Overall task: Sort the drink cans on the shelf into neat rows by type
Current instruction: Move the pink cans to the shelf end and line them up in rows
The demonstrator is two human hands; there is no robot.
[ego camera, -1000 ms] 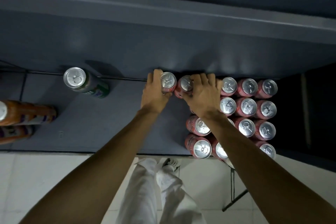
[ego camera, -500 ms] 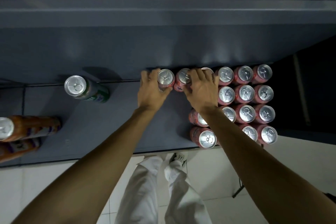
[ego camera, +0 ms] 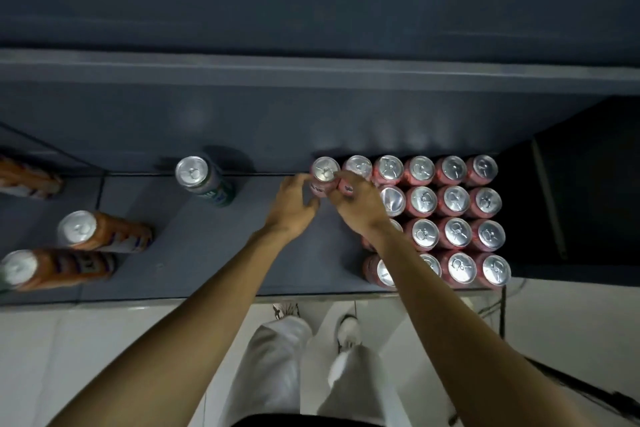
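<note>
1. Fingers (ego camera: 300,180) of the left hand (ego camera: 294,206) are curled against the side of a pink can (ego camera: 324,173) at the back wall; whether it is truly gripped cannot be told.
2. Fingers of the right hand (ego camera: 360,206) are wrapped round the next pink can (ego camera: 356,168), which touches the first.
3. Both cans are set at the left end of the back row of the pink block (ego camera: 453,215), which is packed to the right end of the shelf (ego camera: 214,260).
4. Bare shelf is seen left of the block, up to a green can (ego camera: 204,180) at the back.
5. Orange cans (ego camera: 100,230) are stood near the left front edge.
</note>
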